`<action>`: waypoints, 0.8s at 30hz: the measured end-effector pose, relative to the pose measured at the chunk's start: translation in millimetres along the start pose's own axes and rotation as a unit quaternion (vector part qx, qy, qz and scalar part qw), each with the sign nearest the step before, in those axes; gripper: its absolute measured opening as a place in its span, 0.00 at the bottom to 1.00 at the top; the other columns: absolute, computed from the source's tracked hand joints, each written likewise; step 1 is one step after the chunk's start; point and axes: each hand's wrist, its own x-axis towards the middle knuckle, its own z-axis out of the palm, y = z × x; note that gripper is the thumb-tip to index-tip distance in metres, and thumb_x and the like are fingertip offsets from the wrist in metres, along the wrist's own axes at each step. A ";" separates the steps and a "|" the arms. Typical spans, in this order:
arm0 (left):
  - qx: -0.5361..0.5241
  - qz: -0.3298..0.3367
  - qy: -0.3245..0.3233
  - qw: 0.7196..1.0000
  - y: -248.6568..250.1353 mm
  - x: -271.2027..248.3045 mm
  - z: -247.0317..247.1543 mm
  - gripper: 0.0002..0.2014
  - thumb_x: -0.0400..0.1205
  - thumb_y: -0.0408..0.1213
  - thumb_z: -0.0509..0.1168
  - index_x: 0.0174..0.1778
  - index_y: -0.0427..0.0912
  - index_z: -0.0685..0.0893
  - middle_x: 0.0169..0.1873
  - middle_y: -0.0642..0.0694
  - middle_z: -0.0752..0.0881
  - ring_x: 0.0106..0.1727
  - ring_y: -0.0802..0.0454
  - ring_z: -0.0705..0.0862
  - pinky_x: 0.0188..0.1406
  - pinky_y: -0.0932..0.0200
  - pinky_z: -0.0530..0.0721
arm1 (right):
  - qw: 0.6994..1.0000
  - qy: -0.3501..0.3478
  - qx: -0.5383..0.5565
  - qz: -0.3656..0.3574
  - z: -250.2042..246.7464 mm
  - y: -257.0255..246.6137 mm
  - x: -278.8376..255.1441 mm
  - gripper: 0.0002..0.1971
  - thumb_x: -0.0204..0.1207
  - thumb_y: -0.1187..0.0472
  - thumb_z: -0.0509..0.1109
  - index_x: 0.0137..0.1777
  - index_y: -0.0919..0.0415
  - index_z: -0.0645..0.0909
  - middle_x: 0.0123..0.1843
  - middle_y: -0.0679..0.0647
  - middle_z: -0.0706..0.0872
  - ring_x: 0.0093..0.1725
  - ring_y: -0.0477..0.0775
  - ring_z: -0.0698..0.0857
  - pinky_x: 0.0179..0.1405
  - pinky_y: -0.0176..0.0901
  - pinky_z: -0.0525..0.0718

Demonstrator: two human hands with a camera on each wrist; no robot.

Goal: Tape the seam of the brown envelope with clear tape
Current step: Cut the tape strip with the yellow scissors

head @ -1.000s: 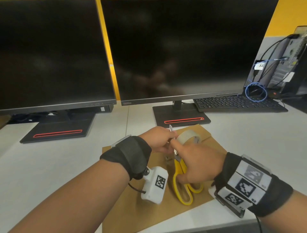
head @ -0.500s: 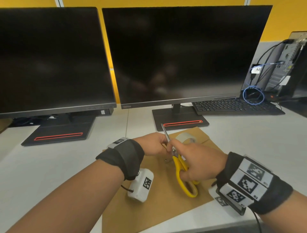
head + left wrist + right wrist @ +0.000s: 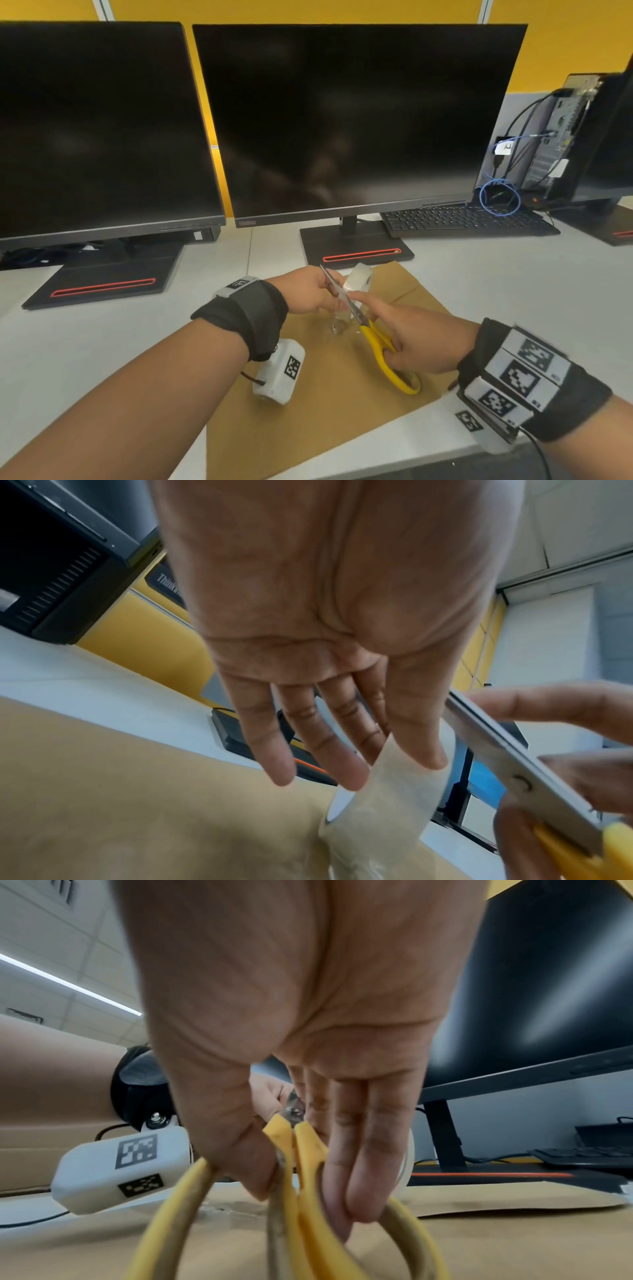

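1. Brown envelope [image 3: 318,407] flat on the white desk [image 3: 85,342], just in front of the stand of the middle monitor [image 3: 356,120]; taken as landmark for all else.
2. Left hand [image 3: 305,291] raised above the envelope's far half, thumb and fingers closed narrowly on the roll of clear tape [image 3: 358,279], pinching it at its rim.
3. From the left wrist view, roll [image 3: 387,791] held on edge, a strip of tape hanging from it down to the envelope [image 3: 154,818]; strip's lower end crumpled on the paper.
4. Right hand [image 3: 411,342] over the envelope's right half, thumb and fingers hooked through the yellow loops of the scissors [image 3: 380,342], gripping them firmly.
5. Scissor blades pointing away toward the monitor, crossing the tape just below the roll; loops close together in the right wrist view [image 3: 294,1191], blades apparently near shut.
6. Index finger of the right hand stretched forward along the blades.
7. Beyond the envelope to the right, a black keyboard [image 3: 469,219]; to the left, a second monitor [image 3: 99,130].
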 end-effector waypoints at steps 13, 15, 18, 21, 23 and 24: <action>-0.064 0.013 -0.044 0.997 -3.1 27.1 13.3 0.11 0.79 0.35 0.71 0.57 0.46 0.91 0.55 0.48 0.91 0.59 0.50 0.85 0.70 0.55 0.77 | 1.000 0.002 0.013 0.027 -1.5 20.2 -23.1 0.37 0.76 0.65 0.63 0.80 0.39 0.54 0.37 0.34 0.72 0.30 0.34 0.72 0.27 0.25 0.68; -0.067 0.003 -0.046 0.997 -3.8 25.8 13.2 0.09 0.81 0.39 0.70 0.55 0.47 0.91 0.55 0.47 0.90 0.61 0.46 0.85 0.72 0.50 0.77 | 1.000 -0.002 0.012 0.028 -1.1 20.1 -23.3 0.37 0.76 0.65 0.63 0.81 0.39 0.53 0.35 0.34 0.69 0.31 0.36 0.72 0.28 0.26 0.68; -0.093 -0.013 -0.062 0.994 -8.8 21.7 13.0 0.15 0.76 0.52 0.70 0.55 0.51 0.91 0.57 0.48 0.90 0.63 0.45 0.85 0.73 0.44 0.76 | 0.999 -0.002 0.020 0.026 -1.6 22.0 -21.8 0.38 0.76 0.65 0.63 0.80 0.36 0.53 0.35 0.37 0.70 0.31 0.38 0.73 0.29 0.28 0.70; -0.133 -0.045 -0.067 0.988 -18.0 14.0 9.7 0.27 0.67 0.61 0.70 0.59 0.51 0.89 0.60 0.49 0.88 0.66 0.46 0.83 0.75 0.43 0.73 | 1.000 -0.002 0.021 0.016 -1.6 22.4 -18.7 0.38 0.76 0.64 0.64 0.80 0.36 0.53 0.35 0.39 0.71 0.32 0.40 0.73 0.30 0.31 0.71; -0.151 -0.068 -0.062 0.984 -22.7 4.4 6.0 0.26 0.68 0.61 0.71 0.59 0.53 0.89 0.62 0.50 0.87 0.68 0.48 0.82 0.76 0.43 0.71 | 1.000 -0.002 0.014 0.005 -1.3 20.8 -17.0 0.37 0.77 0.64 0.64 0.80 0.37 0.54 0.34 0.38 0.70 0.32 0.39 0.72 0.29 0.29 0.70; -0.160 -0.075 -0.060 0.982 -25.6 -0.4 4.8 0.22 0.72 0.58 0.70 0.58 0.53 0.88 0.63 0.49 0.87 0.69 0.48 0.81 0.76 0.44 0.71 | 1.000 -0.002 0.010 0.002 -1.1 19.6 -15.9 0.36 0.77 0.64 0.64 0.80 0.37 0.55 0.34 0.38 0.69 0.31 0.39 0.72 0.28 0.29 0.69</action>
